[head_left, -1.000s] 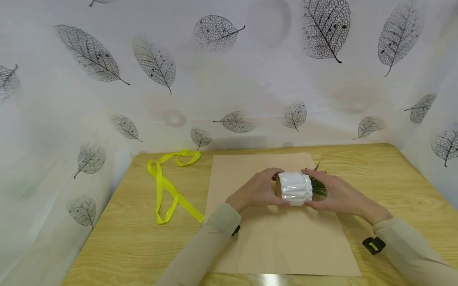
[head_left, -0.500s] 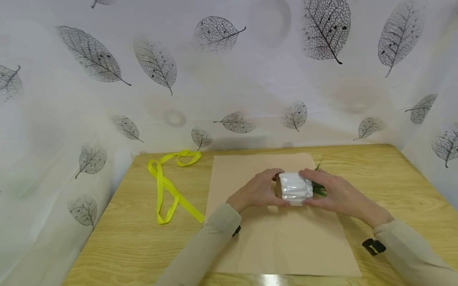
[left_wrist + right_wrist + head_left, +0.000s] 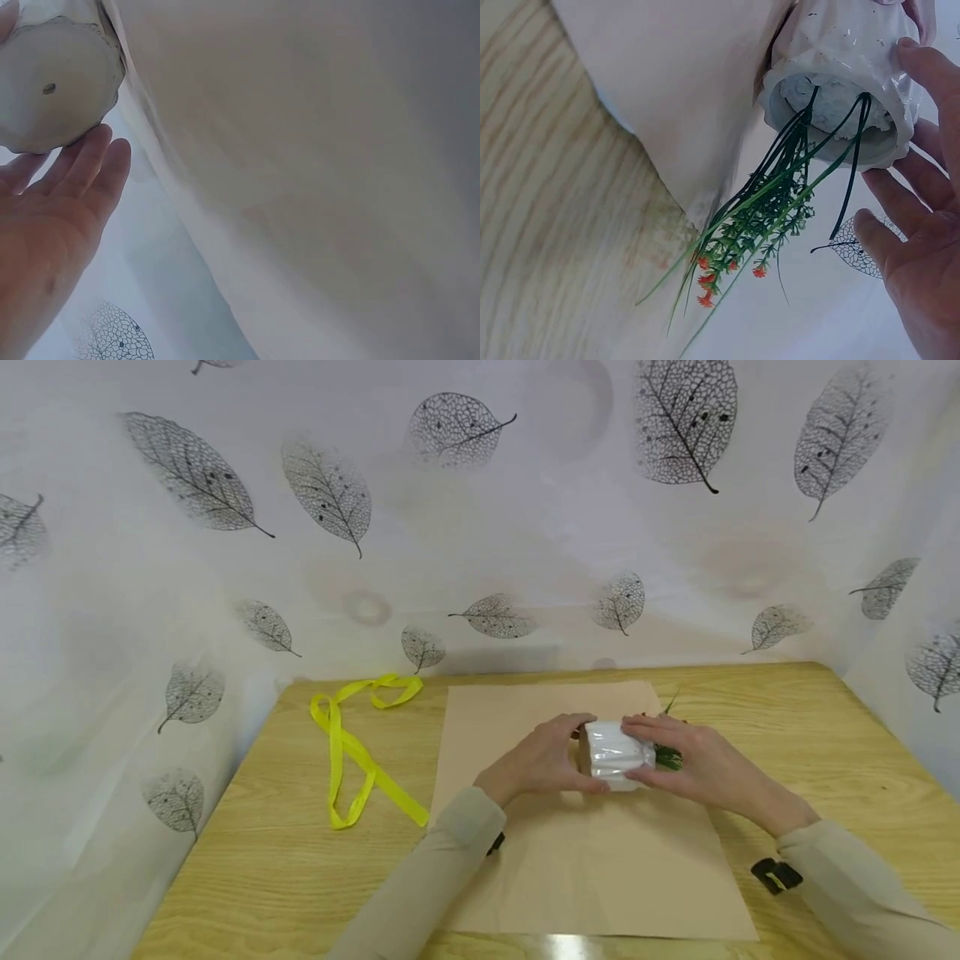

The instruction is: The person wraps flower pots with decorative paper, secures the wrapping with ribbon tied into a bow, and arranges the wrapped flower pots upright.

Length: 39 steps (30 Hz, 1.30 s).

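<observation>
A white ceramic flowerpot (image 3: 611, 758) with a ridged, glossy wall lies on its side over a sheet of brown paper (image 3: 600, 877). Its base points left; the left wrist view shows a small hole in that base (image 3: 75, 67). Artificial greenery (image 3: 780, 195) with small orange-red flowers sticks out of the mouth to the right, set in a white filling. My left hand (image 3: 534, 760) holds the pot near its base, thumb in front and fingers behind. From the right, my right hand (image 3: 712, 767) grips the wall near the rim (image 3: 889, 154), partly covering the greenery in the head view.
A yellow ribbon (image 3: 341, 739) lies in loose loops on the wooden table (image 3: 262, 852), left of the paper. Behind the table's far edge hangs a pale cloth backdrop (image 3: 540, 527) printed with dark leaves.
My right hand has slid a little to the left along the pot, farther over its wall. The left hand and the pot have stayed nearly in place.
</observation>
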### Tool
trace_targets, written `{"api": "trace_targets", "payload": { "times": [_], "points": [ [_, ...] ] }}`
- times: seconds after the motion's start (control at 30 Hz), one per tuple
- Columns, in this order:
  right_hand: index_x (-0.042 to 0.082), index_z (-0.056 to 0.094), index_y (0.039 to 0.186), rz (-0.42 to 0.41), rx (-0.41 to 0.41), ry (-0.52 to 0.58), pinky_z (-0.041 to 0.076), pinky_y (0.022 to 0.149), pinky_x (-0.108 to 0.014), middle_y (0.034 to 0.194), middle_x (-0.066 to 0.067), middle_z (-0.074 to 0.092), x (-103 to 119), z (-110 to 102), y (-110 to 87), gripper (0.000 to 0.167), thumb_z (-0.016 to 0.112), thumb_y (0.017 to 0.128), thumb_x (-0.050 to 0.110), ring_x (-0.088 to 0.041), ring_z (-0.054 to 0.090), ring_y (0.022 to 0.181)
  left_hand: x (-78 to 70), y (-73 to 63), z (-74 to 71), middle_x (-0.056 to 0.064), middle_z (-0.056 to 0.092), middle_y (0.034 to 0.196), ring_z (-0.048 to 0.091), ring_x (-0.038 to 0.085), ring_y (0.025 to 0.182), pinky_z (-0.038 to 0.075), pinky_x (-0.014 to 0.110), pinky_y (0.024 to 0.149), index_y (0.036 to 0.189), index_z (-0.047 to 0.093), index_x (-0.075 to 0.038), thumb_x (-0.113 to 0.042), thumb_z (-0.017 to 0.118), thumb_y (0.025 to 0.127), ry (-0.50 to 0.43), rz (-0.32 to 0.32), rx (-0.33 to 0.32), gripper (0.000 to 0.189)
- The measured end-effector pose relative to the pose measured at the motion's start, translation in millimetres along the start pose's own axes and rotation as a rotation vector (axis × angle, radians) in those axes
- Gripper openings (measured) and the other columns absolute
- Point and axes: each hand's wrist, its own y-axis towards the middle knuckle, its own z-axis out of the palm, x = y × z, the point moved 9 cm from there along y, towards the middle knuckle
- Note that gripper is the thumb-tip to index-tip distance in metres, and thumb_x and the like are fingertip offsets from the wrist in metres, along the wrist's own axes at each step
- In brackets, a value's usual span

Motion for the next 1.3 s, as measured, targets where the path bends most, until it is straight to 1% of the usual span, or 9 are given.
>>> {"api": "trace_targets", "payload": {
  "times": [0.23, 0.37, 0.43, 0.5, 0.67, 0.77, 0.9, 1.07, 1.3],
  "points": [
    [0.003, 0.07, 0.129, -0.063, -0.027, 0.0, 0.062, 0.078, -0.047, 0.13, -0.018, 0.07, 8, -5, 4.3, 0.06, 0.091, 0.075, 0.021, -0.04, 0.072, 0.107, 2.7, -3.1, -0.2, 0.008, 0.053, 0.151, 0.056, 0.021, 0.133, 0.048, 0.032, 0.11, 0.156, 0.037, -0.008, -0.048, 0.085, 0.081, -0.009, -0.027, 0.024, 0.098],
    [0.003, 0.07, 0.128, -0.062, -0.026, -0.002, 0.063, 0.075, -0.043, 0.131, -0.017, 0.07, 8, -5, 4.9, 0.059, 0.091, 0.075, 0.02, -0.036, 0.074, 0.105, 13.5, -15.4, -6.5, 0.007, 0.051, 0.153, 0.056, 0.024, 0.133, 0.05, 0.036, 0.107, 0.159, 0.034, -0.012, -0.05, 0.083, 0.083, -0.084, -0.103, 0.037, 0.097],
    [0.003, 0.07, 0.128, -0.061, -0.025, 0.0, 0.063, 0.076, -0.042, 0.131, -0.016, 0.07, 7, -4, 5.0, 0.059, 0.091, 0.075, 0.02, -0.036, 0.074, 0.104, 23.7, -26.2, -14.0, 0.006, 0.053, 0.153, 0.057, 0.023, 0.133, 0.051, 0.039, 0.107, 0.159, 0.035, -0.015, -0.051, 0.079, 0.086, -0.108, -0.179, 0.017, 0.092],
    [0.003, 0.07, 0.128, -0.062, -0.029, 0.002, 0.062, 0.076, -0.043, 0.132, -0.016, 0.07, 7, -3, 4.9, 0.06, 0.091, 0.075, 0.021, -0.035, 0.074, 0.104, 35.8, -40.4, -26.5, 0.007, 0.058, 0.147, 0.061, 0.024, 0.127, 0.052, 0.042, 0.105, 0.156, 0.041, -0.014, -0.049, 0.075, 0.091, -0.119, -0.272, -0.048, 0.081],
    [0.004, 0.07, 0.129, -0.058, -0.036, 0.0, 0.062, 0.08, -0.046, 0.132, -0.014, 0.07, 6, -3, 2.9, 0.061, 0.091, 0.075, 0.022, -0.034, 0.074, 0.105, 64.1, -83.3, -62.4, 0.013, 0.071, 0.123, 0.069, 0.03, 0.107, 0.056, 0.049, 0.093, 0.141, 0.055, -0.005, -0.04, 0.066, 0.098, 0.008, -0.521, -0.212, 0.056],
    [0.004, 0.07, 0.129, -0.053, -0.036, 0.0, 0.062, 0.079, -0.046, 0.132, -0.014, 0.07, 6, -3, 2.0, 0.062, 0.091, 0.075, 0.023, -0.033, 0.075, 0.103, 75.5, -104.9, -75.7, 0.02, 0.07, 0.114, 0.068, 0.035, 0.097, 0.057, 0.052, 0.083, 0.128, 0.058, 0.003, -0.036, 0.065, 0.097, 0.117, -0.635, -0.208, 0.05],
    [0.004, 0.07, 0.129, -0.045, -0.039, 0.005, 0.062, 0.079, -0.045, 0.131, -0.015, 0.07, 5, -4, 1.5, 0.062, 0.091, 0.074, 0.023, -0.034, 0.074, 0.104, 91.0, -126.8, -81.7, 0.026, 0.065, 0.109, 0.066, 0.038, 0.093, 0.056, 0.054, 0.077, 0.118, 0.056, 0.009, -0.035, 0.065, 0.096, 0.202, -0.75, -0.164, 0.051],
    [0.004, 0.071, 0.127, -0.052, -0.053, 0.01, 0.063, 0.079, -0.041, 0.13, -0.014, 0.071, 5, -4, 0.5, 0.061, 0.092, 0.072, 0.021, -0.035, 0.074, 0.104, 102.5, -140.3, -80.7, 0.028, 0.065, 0.104, 0.067, 0.04, 0.094, 0.058, 0.052, 0.079, 0.115, 0.055, 0.013, -0.036, 0.072, 0.092, 0.186, -0.801, -0.147, 0.056],
    [0.005, 0.072, 0.126, -0.055, -0.063, 0.008, 0.063, 0.079, -0.035, 0.13, -0.012, 0.072, 5, -4, 1.2, 0.06, 0.093, 0.072, 0.021, -0.033, 0.075, 0.104, 107.0, -140.3, -77.0, 0.024, 0.067, 0.104, 0.06, 0.03, 0.083, 0.056, 0.041, 0.071, 0.119, 0.058, 0.013, -0.032, 0.076, 0.089, 0.077, -0.807, -0.124, 0.057]
  ]
}}
